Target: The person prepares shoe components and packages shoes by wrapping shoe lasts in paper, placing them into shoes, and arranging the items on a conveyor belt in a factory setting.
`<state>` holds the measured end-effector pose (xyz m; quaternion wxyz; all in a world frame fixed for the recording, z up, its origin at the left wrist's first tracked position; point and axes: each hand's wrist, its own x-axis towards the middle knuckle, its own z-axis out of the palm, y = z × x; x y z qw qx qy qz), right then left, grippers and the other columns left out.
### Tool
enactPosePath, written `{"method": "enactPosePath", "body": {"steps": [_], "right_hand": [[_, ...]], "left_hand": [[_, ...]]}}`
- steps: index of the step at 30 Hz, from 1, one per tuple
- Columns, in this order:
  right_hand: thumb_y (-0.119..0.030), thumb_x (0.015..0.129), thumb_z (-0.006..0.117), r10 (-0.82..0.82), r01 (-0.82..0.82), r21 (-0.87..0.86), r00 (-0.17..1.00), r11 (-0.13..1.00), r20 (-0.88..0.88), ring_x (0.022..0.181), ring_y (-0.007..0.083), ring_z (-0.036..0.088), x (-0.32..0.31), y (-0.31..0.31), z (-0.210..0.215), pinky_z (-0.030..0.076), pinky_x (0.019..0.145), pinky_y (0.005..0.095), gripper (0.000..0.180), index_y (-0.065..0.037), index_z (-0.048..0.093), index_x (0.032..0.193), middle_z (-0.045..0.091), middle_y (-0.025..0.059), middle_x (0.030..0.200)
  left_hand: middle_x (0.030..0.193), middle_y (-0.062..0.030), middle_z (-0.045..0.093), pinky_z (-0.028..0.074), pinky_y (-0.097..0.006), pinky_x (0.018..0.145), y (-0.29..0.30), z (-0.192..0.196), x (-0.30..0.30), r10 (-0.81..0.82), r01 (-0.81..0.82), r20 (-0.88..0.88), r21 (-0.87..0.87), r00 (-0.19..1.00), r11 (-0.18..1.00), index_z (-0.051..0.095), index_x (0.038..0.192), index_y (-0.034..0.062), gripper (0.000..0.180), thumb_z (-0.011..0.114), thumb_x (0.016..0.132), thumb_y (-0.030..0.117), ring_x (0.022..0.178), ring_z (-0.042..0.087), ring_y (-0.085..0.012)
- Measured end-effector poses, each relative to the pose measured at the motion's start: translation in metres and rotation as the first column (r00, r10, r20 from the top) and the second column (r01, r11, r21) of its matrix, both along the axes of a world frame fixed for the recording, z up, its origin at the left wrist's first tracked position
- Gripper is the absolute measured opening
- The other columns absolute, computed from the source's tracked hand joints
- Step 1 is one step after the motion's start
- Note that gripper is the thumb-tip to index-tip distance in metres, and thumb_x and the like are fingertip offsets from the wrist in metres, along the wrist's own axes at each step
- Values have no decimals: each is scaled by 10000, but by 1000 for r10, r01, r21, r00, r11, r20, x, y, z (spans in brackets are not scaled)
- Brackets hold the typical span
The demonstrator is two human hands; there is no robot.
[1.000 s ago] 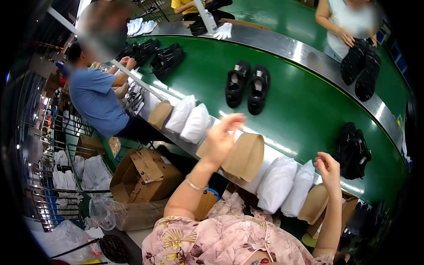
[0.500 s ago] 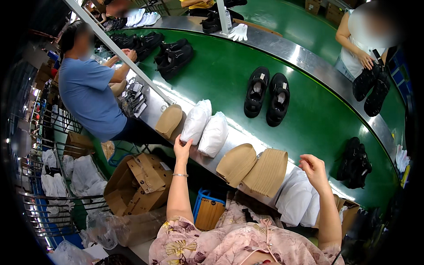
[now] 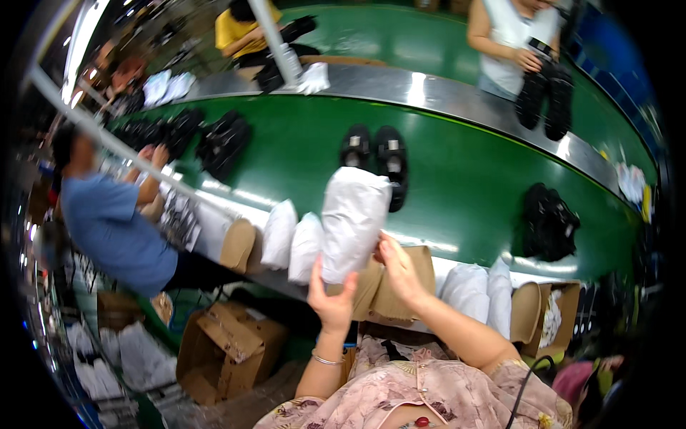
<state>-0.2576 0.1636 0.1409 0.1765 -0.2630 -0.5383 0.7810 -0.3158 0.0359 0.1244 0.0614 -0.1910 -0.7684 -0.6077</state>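
Observation:
A white paper-wrapped bundle (image 3: 355, 222) is up in front of me, covering part of a pair of black shoes (image 3: 391, 157) on the green belt. My left hand (image 3: 332, 300) cups its lower end, thumb and fingers spread around it. Against its lower right side lie the fingers of my right hand (image 3: 401, 273). Behind my hands, tan ribbed cardboard inserts (image 3: 411, 282) rest on the metal ledge, partly hidden. Two similar white bundles (image 3: 279, 234) stand to the left, beside a tan cardboard piece (image 3: 238, 243).
More white bundles (image 3: 466, 292) and an open carton (image 3: 561, 314) are at the right. Black shoes (image 3: 549, 223) stand farther along the belt. A worker in blue (image 3: 118, 222) sits at the left; another person (image 3: 511, 53) across holds black shoes. A cardboard box (image 3: 221, 350) is below left.
My hands have come together around a white bundle, now raised before me. My left hand has left the bundles at the left. The view has shifted.

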Motion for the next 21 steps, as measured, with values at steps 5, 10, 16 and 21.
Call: {"method": "enactPosePath", "body": {"steps": [5, 10, 16, 21], "right_hand": [[-281, 975, 401, -514, 512, -51, 851, 858, -107, 781, 80, 430, 22, 34, 4, 373, 721, 220, 306, -16, 535, 898, 500, -8, 826], [-215, 946, 444, -578, 577, -34, 814, 816, -48, 717, 92, 441, 84, 85, -4, 384, 674, 236, 275, 8, 540, 816, 514, -3, 755], [-221, 945, 417, -298, 259, -422, 954, 869, -27, 887, 127, 579, 158, 95, 15, 459, 783, 269, 308, 20, 578, 1047, 620, 90, 1010], [-204, 941, 407, -258, 230, -749, 963, 621, 82, 890, 159, 611, 219, 122, 8, 490, 776, 293, 326, 38, 548, 1107, 620, 98, 1030]], "left_hand": [[1082, -118, 562, 388, -344, 927, 63, 18, 50, -306, 306, -8, 45, 952, 951, 474, 1169, -71, 536, 684, 819, 277, 1028, 517, -214], [1099, -90, 529, 404, -330, 893, 116, 34, 35, -504, 485, 77, 180, 860, 856, 463, 1155, -32, 594, 531, 878, 489, 985, 516, -192], [1286, -220, 461, 417, -416, 967, 177, 39, 65, -900, 450, 435, 798, 32, 401, 347, 1318, 0, 762, 628, 784, 467, 1130, 508, -313], [1126, -219, 550, 457, -438, 923, 223, 58, 136, -831, 432, 501, 823, -244, 369, 367, 1277, 7, 698, 639, 736, 354, 1044, 554, -352]]}}
